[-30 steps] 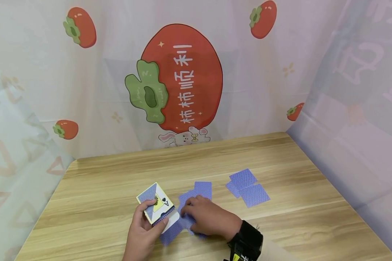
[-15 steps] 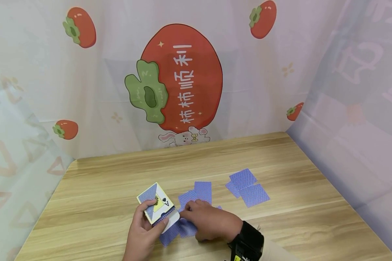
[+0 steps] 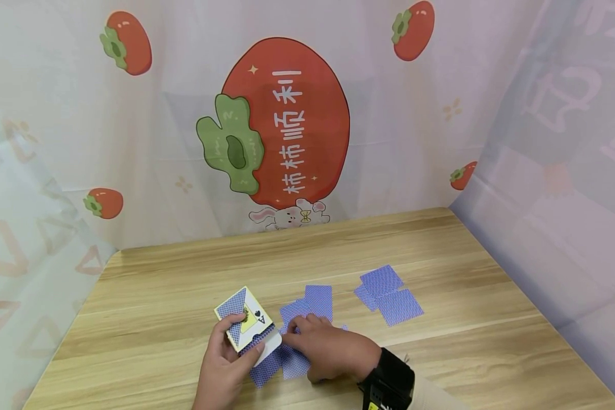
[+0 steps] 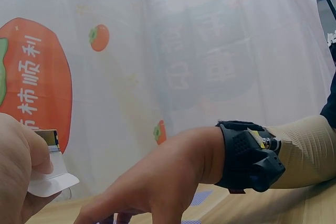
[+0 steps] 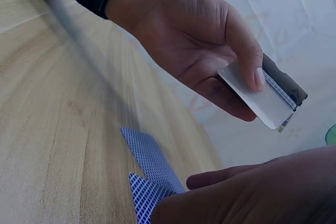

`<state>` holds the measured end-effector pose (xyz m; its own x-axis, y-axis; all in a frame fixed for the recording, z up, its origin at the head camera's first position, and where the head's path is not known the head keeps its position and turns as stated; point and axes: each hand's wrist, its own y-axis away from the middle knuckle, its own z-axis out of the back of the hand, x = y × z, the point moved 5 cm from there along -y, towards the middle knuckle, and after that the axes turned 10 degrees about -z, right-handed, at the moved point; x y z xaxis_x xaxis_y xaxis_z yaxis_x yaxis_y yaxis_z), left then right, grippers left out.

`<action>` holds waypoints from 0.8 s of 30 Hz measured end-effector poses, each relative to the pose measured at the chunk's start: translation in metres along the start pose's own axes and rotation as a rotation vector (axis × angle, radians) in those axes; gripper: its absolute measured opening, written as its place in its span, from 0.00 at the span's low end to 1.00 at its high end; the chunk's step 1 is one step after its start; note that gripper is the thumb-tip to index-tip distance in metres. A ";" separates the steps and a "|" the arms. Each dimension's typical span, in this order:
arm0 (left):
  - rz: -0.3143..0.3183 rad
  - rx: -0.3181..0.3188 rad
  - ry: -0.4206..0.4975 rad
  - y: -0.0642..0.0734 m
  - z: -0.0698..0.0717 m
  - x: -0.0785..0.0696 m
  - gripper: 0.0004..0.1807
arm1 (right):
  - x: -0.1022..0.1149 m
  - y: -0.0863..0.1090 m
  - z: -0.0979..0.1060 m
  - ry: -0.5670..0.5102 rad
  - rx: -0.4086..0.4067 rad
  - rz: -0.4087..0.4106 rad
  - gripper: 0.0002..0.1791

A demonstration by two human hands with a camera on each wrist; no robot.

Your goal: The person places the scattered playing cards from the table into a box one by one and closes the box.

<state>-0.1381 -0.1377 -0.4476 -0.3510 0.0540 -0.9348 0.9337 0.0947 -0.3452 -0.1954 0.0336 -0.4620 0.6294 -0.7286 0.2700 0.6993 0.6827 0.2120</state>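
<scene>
Currently, the left hand is gripping the card box above the counter; just right of it, the right hand is resting over blue-backed cards, and whether it is pinching one, I cannot tell.

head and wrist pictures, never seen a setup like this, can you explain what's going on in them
There is no robot here, just a person's two bare hands. The large picture comes from a camera worn on the head, looking forward and down. The other two come from cameras on the wrists; a black device shows on the right one.

On the wooden table lie blue-backed cards and, farther right, a smaller group of cards. The left hand holds a card box, its white flap open. The right hand is over the nearer cards; whether it grips one is hidden.
</scene>
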 end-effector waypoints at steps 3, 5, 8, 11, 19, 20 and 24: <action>0.000 -0.001 -0.003 0.000 0.000 0.000 0.35 | 0.000 0.000 0.000 -0.001 0.005 0.001 0.46; -0.001 -0.002 -0.005 0.000 0.000 0.000 0.35 | 0.001 0.000 0.000 -0.004 0.006 0.003 0.45; -0.001 0.000 -0.007 0.000 0.001 0.000 0.35 | 0.001 0.000 0.001 -0.018 0.005 0.002 0.46; 0.003 0.005 -0.011 0.000 0.000 0.000 0.35 | 0.000 0.000 0.001 -0.025 0.000 0.000 0.47; 0.005 0.003 -0.010 0.000 0.000 0.000 0.35 | -0.001 0.000 0.001 -0.009 -0.006 -0.002 0.46; 0.005 0.002 -0.010 0.000 0.000 0.000 0.35 | -0.001 0.000 0.002 -0.009 -0.003 -0.006 0.46; 0.002 0.000 -0.011 0.000 0.000 0.000 0.35 | 0.000 0.001 0.003 -0.004 0.006 -0.023 0.47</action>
<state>-0.1381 -0.1378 -0.4477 -0.3484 0.0433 -0.9363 0.9344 0.0948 -0.3433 -0.1958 0.0342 -0.4592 0.6115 -0.7442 0.2689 0.7118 0.6658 0.2240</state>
